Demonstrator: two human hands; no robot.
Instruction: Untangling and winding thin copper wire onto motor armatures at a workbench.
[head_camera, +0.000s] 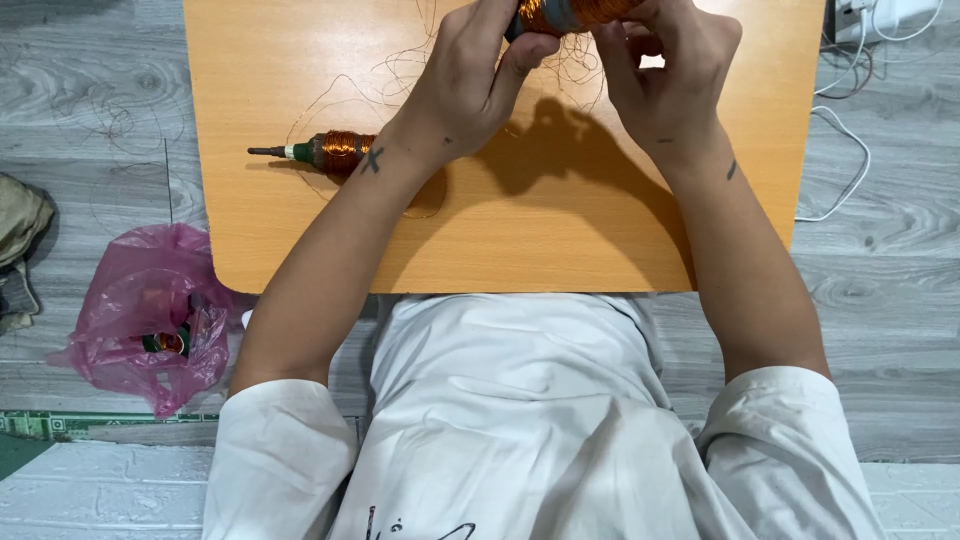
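Note:
Both my hands are raised over the far part of a low orange wooden table (300, 250). Between them I hold a motor rotor wound with copper wire (570, 14), partly cut off by the top edge of the view. My left hand (470, 80) grips its left end, with the thumb pressed under it. My right hand (665, 75) grips the right end with curled fingers. A second copper-wound rotor (320, 152) with a dark shaft lies on the table beside my left wrist. Thin loose strands of copper wire (400, 70) lie tangled on the table beneath my hands.
A pink plastic bag (150, 320) holding small parts sits on the grey wood-pattern floor at the left. A white cable (850, 160) runs across the floor at the right, toward a plug strip in the top right corner. A piece of cloth (18, 240) lies at the far left.

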